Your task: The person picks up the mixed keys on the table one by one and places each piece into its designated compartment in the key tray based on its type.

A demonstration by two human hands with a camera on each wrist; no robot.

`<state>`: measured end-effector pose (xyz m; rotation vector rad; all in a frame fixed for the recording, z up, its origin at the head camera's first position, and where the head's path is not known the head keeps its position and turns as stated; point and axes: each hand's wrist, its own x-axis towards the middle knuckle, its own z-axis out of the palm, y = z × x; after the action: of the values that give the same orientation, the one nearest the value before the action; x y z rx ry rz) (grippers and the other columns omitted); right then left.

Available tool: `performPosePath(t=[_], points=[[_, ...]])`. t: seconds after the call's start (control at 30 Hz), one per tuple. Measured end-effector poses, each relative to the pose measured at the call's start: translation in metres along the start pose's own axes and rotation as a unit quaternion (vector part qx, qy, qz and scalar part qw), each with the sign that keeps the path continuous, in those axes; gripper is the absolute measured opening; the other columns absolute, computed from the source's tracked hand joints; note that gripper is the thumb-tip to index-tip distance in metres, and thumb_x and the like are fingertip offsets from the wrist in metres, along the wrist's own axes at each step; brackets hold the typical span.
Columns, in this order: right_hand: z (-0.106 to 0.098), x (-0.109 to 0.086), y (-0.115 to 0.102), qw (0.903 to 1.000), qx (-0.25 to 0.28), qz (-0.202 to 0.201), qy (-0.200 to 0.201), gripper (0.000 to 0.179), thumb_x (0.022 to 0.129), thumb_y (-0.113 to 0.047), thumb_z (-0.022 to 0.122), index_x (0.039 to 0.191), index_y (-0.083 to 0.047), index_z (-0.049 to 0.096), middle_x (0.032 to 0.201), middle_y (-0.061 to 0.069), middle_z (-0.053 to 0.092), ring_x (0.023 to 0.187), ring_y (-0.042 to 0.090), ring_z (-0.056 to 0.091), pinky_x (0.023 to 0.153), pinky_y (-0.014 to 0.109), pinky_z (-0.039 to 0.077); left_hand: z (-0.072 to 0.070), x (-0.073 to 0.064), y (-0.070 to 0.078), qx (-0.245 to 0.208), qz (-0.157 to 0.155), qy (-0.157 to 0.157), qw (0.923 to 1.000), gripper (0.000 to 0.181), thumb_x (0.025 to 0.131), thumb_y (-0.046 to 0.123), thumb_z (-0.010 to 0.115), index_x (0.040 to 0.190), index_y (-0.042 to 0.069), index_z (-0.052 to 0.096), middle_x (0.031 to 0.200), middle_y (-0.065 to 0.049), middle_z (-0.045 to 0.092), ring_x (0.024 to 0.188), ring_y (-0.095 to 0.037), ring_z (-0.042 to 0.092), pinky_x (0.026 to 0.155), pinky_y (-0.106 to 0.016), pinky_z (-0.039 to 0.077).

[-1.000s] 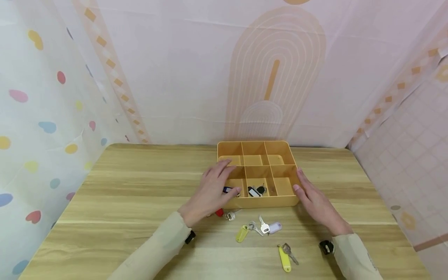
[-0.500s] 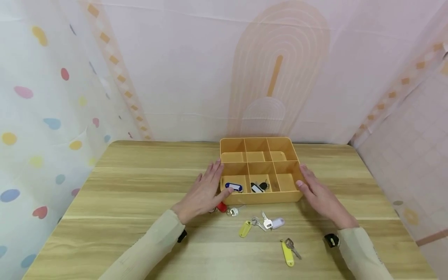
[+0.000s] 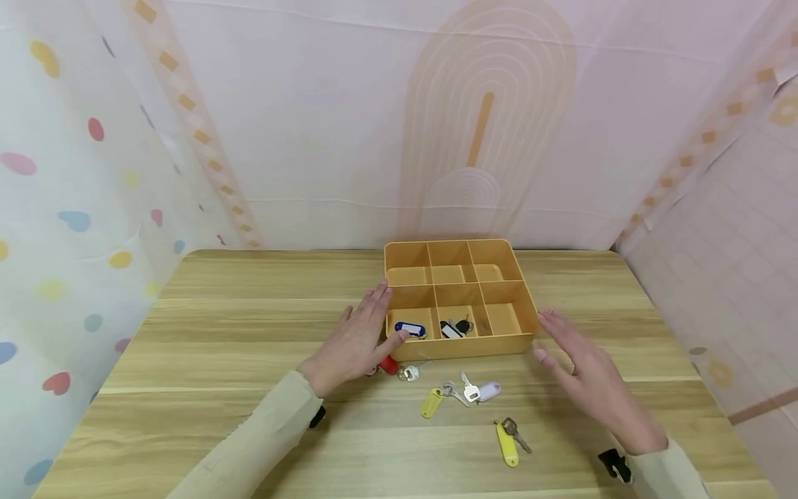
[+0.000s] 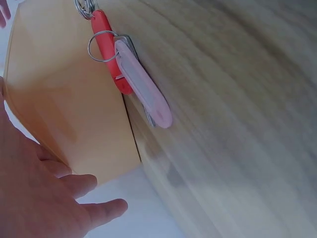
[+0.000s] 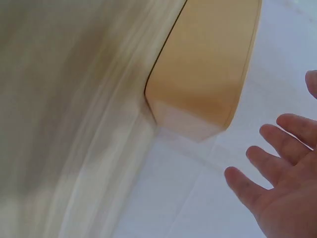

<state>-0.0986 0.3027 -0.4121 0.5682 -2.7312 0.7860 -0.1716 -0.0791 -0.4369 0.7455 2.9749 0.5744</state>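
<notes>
An orange six-compartment organizer box (image 3: 461, 347) stands toward the back of the table. My left hand (image 3: 349, 346) rests along its left side, fingers straight and thumb at the front left corner. Off the right side, my right hand (image 3: 589, 378) is held with fingers spread and holds nothing; the right wrist view shows a gap between it and the box. A key with a blue tag (image 3: 410, 328) lies in the front left compartment. Keys with a black-and-white tag (image 3: 451, 331) lie in the front middle one. A red key tag (image 4: 106, 49) and pink key tag (image 4: 143, 84) lie beside the box.
In front of the box lie a key with a yellow-green tag (image 3: 431, 403), a key with a lavender tag (image 3: 489, 391) and a key with a bright yellow tag (image 3: 508, 445). A patterned curtain (image 3: 312, 138) closes off the back and sides of the wooden table (image 3: 249, 333).
My left hand has moved from over the front left compartment to the box's left side, uncovering the blue tag. My right hand has drawn back from the box's right side.
</notes>
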Motion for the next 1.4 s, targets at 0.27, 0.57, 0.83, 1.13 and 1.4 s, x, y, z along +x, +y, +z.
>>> performPosePath(t=[0.27, 0.57, 0.83, 1.13, 1.4], points=[[0.008, -0.021, -0.014, 0.9992, 0.003, -0.038, 0.013, 0.055, 0.094, -0.016, 0.076, 0.145, -0.005, 0.058, 0.146, 0.019, 0.058, 0.129, 0.043, 0.058, 0.108, 0.049, 0.044, 0.002, -0.001, 0.000, 0.006, -0.004, -0.002, 1.0000, 0.089, 0.106, 0.063, 0.038, 0.166, 0.005, 0.007, 0.173, -0.012, 0.004, 0.157, -0.035, 0.016, 0.119, -0.065, 0.023], [0.023, -0.036, -0.020, 0.9977, 0.036, 0.009, -0.057, 0.046, 0.097, -0.027, 0.075, 0.139, -0.011, 0.065, 0.137, 0.008, 0.067, 0.124, 0.035, 0.063, 0.100, 0.059, 0.050, 0.002, -0.004, 0.001, 0.019, -0.007, -0.003, 0.9998, 0.089, 0.106, 0.065, 0.035, 0.166, 0.006, 0.008, 0.173, -0.011, 0.003, 0.157, -0.036, 0.016, 0.120, -0.065, 0.024], [0.035, -0.039, -0.020, 0.9901, 0.087, 0.030, -0.106, 0.043, 0.093, -0.030, 0.079, 0.132, -0.016, 0.070, 0.133, -0.005, 0.068, 0.122, 0.023, 0.065, 0.099, 0.053, 0.054, 0.001, -0.004, 0.002, 0.023, -0.009, -0.003, 0.9997, 0.089, 0.106, 0.065, 0.035, 0.166, 0.006, 0.008, 0.173, -0.010, 0.004, 0.157, -0.036, 0.018, 0.119, -0.065, 0.025], [0.041, -0.037, -0.019, 0.9735, 0.137, 0.058, -0.174, 0.043, 0.094, -0.040, 0.076, 0.130, -0.018, 0.070, 0.124, -0.012, 0.069, 0.115, 0.013, 0.064, 0.097, 0.040, 0.055, 0.001, -0.003, 0.002, 0.023, -0.008, -0.005, 0.9997, 0.088, 0.106, 0.063, 0.040, 0.166, 0.005, 0.010, 0.173, -0.011, 0.005, 0.156, -0.038, 0.020, 0.118, -0.066, 0.026], [0.042, -0.034, -0.018, 0.9667, 0.130, 0.071, -0.209, 0.032, 0.093, -0.042, 0.077, 0.122, -0.027, 0.072, 0.119, -0.018, 0.069, 0.116, 0.011, 0.062, 0.102, 0.039, 0.052, 0.001, -0.003, 0.002, 0.019, -0.007, 0.000, 0.9998, 0.087, 0.106, 0.060, 0.043, 0.165, 0.003, 0.014, 0.173, -0.011, 0.006, 0.155, -0.039, 0.022, 0.118, -0.066, 0.027]])
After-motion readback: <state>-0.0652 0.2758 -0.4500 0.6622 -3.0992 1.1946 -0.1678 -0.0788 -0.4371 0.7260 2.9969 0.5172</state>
